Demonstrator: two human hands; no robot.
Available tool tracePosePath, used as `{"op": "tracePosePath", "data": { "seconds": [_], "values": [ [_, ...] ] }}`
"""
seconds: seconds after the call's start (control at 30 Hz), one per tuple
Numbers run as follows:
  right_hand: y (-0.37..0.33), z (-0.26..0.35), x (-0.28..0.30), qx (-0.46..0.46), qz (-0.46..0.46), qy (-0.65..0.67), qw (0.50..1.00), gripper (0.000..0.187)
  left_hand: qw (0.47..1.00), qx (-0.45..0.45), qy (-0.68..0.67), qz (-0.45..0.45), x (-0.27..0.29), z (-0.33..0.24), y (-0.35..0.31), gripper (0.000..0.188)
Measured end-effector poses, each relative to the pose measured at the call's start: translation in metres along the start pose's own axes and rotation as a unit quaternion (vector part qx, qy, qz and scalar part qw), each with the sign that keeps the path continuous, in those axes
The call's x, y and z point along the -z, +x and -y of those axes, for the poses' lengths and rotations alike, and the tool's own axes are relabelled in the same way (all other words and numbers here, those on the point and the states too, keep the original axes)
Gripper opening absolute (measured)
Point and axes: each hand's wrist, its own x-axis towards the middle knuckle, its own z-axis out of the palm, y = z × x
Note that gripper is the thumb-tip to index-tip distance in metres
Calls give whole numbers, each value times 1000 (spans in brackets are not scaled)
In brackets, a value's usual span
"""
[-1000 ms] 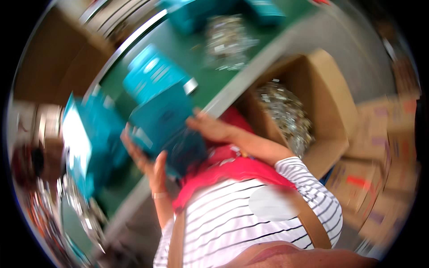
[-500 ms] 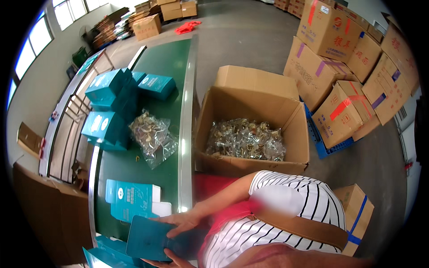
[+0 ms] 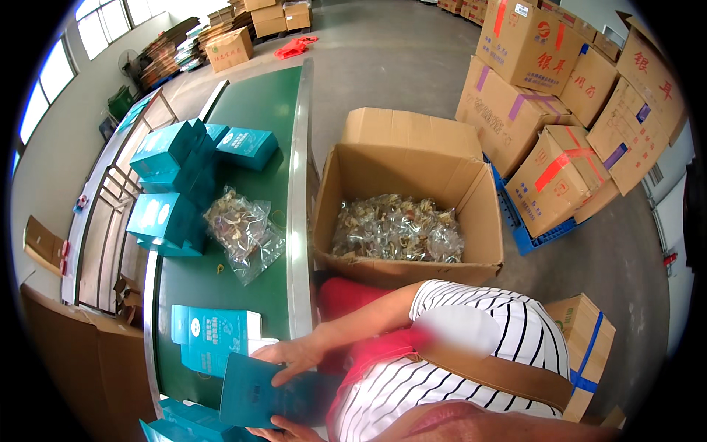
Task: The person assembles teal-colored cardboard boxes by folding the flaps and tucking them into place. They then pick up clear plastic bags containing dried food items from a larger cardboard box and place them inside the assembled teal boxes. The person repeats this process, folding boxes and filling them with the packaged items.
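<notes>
My two hands hold a teal carton by its sides at the near edge of the green work surface. My right hand is on its far side, fingers reaching over the top. My left hand grips the near side with the thumb on top; part of it is cut off by the lower edge. Just beyond lies a flattened teal carton with white flaps. Another teal carton piece is partly in view at the bottom left. Farther along the surface rests a clear bag of dried pieces.
Several teal boxes are stacked at the far left of the green surface. Right of it stands an open cardboard box full of clear bags. Taped cartons sit on a blue pallet. A metal-framed table runs along the left.
The view has shifted slightly, moving the surroundings a little left. The held carton has moved slightly right in the picture, still in both hands.
</notes>
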Motion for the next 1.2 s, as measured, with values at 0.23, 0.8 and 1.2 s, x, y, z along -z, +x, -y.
{"op": "tracePosePath", "data": {
  "seconds": [0.23,0.8,1.2],
  "values": [
    [4,-7,-13,-72,47,77,993,59,998,-55,13,-19,8,-1,7,47],
    [2,-20,-25,-84,32,132,987,55,999,-36,15,-13,15,6,-4,44],
    [4,-25,-26,-117,45,167,978,49,999,-33,9,-9,15,10,-5,42]
  ]
}}
